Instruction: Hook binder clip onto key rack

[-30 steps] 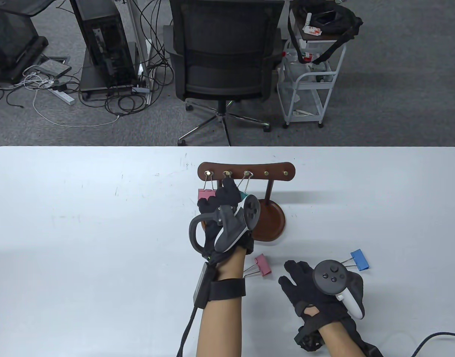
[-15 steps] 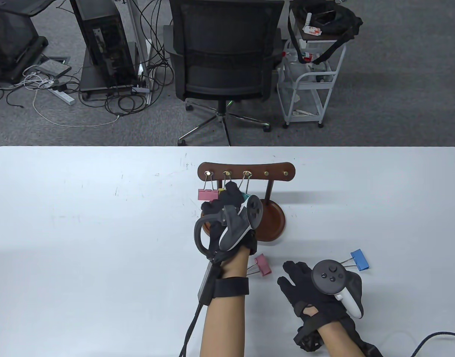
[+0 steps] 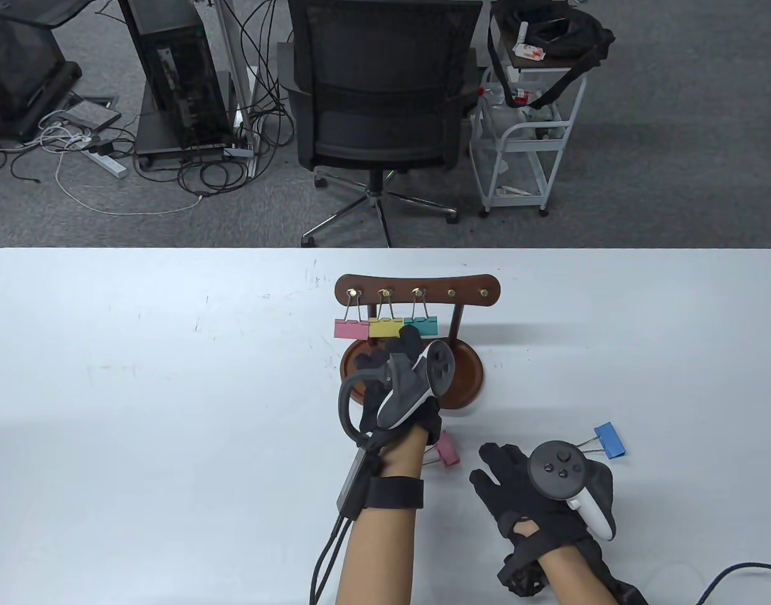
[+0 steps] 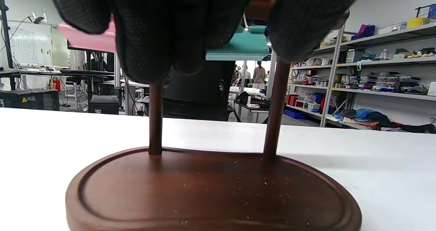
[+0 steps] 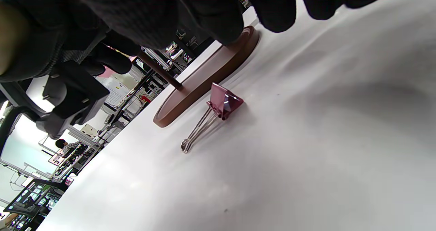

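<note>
White table (image 3: 171,378): key rack (image 3: 417,287), apparently 3 clips hung

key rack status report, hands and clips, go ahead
Left hand over the key rack base, holding nothing. Right hand flat on table. Pink, yellow, teal clips hung; two hooks free. Pink clip, blue clip on table. Nothing blocking.

in the table view the left hand (image 3: 398,384) covers the near left part of the key rack (image 3: 417,288) base, and its wrist hides most of the loose pink binder clip (image 3: 446,449) on the tabletop (image 3: 140,391). the right hand (image 3: 536,491) overlaps the wire handles of the blue binder clip (image 3: 611,439). in the left wrist view the gloved fingers (image 4: 146,33) block the rack's bar and hooks, the pink hung clip (image 4: 88,36) is blurred, and the yellow one is hidden. whether either hand's grip is closed cannot be told.
</note>
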Action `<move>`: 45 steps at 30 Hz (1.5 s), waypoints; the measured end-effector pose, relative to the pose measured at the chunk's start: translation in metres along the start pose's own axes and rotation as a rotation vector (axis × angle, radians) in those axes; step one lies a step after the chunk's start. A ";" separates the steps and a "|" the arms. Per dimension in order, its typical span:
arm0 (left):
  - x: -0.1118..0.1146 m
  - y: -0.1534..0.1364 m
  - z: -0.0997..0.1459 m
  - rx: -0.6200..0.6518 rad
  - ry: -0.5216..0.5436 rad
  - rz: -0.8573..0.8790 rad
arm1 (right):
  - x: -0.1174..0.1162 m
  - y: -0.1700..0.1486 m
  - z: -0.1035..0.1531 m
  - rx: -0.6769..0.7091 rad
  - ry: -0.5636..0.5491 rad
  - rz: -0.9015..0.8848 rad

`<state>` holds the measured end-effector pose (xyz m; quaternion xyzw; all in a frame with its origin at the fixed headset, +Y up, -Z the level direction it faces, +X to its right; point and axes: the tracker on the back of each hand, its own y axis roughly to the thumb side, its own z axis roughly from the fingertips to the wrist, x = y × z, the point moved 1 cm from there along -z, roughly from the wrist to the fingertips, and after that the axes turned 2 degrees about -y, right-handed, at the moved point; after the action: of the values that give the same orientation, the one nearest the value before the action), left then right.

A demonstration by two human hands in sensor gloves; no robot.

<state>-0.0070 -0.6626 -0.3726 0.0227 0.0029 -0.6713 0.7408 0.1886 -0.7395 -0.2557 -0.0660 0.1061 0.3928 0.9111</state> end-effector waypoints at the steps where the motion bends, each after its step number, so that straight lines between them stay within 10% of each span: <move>1: 0.000 -0.001 0.000 0.007 0.002 0.001 | 0.000 0.000 0.000 0.000 0.000 0.000; 45: -0.004 -0.062 0.141 0.300 0.043 -0.027 | 0.000 0.000 0.000 -0.004 -0.007 0.000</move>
<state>-0.0729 -0.6702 -0.2340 0.1474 -0.0811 -0.6735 0.7198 0.1889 -0.7397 -0.2553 -0.0665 0.1023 0.3932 0.9113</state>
